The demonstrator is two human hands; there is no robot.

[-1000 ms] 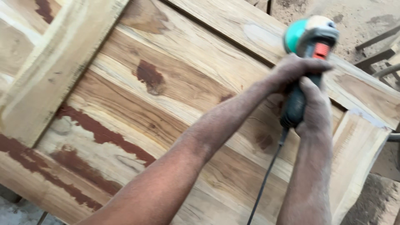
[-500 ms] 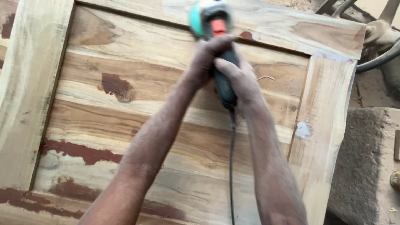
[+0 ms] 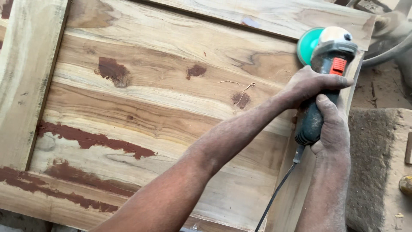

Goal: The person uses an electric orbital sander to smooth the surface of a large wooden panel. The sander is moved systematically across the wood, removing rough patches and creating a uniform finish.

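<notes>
A dust-covered angle grinder (image 3: 322, 68) with a green disc, grey head and orange switch rests on the top right corner of a framed wooden door panel (image 3: 154, 103). My left hand (image 3: 311, 86) wraps over the tool's neck just below the head. My right hand (image 3: 331, 126) grips the dark rear handle. A black cord (image 3: 277, 193) trails from the handle down toward me. The panel shows pale sanded planks with patches of reddish-brown filler (image 3: 92, 139).
The door's left stile (image 3: 25, 81) and top rail (image 3: 266, 17) frame the panel. A sawdust-coated block (image 3: 371, 167) sits to the right of the door. Dusty metal parts (image 3: 388, 30) stand at the top right.
The grinder and both hands have swung from the panel's top middle to its top right corner. The view has shifted slightly.
</notes>
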